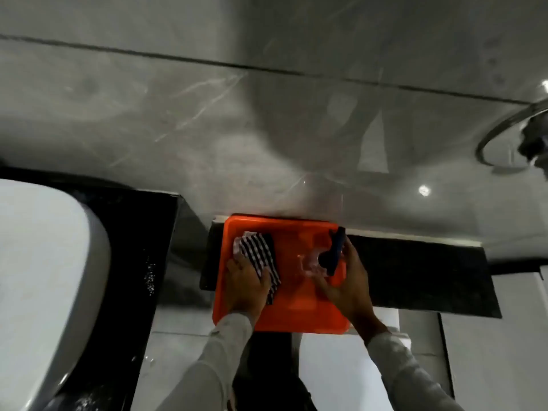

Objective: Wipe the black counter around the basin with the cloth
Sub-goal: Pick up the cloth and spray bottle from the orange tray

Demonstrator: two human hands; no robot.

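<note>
A checked black-and-white cloth (pixel 258 253) lies in an orange tray (pixel 296 310), and my left hand (pixel 246 287) rests on its near end, gripping it. My right hand (pixel 345 281) holds a clear spray bottle with a dark blue trigger head (pixel 336 250) inside the same tray. The white basin (pixel 44 277) fills the left edge of the view. The black counter (pixel 142 247) runs around it, with wet specks on its surface.
The tray stands on a lower black ledge (pixel 415 271) against the grey marble wall (pixel 267 114). A chrome ring fitting (pixel 504 137) hangs on the wall at the far right. White surfaces and floor lie below the ledge.
</note>
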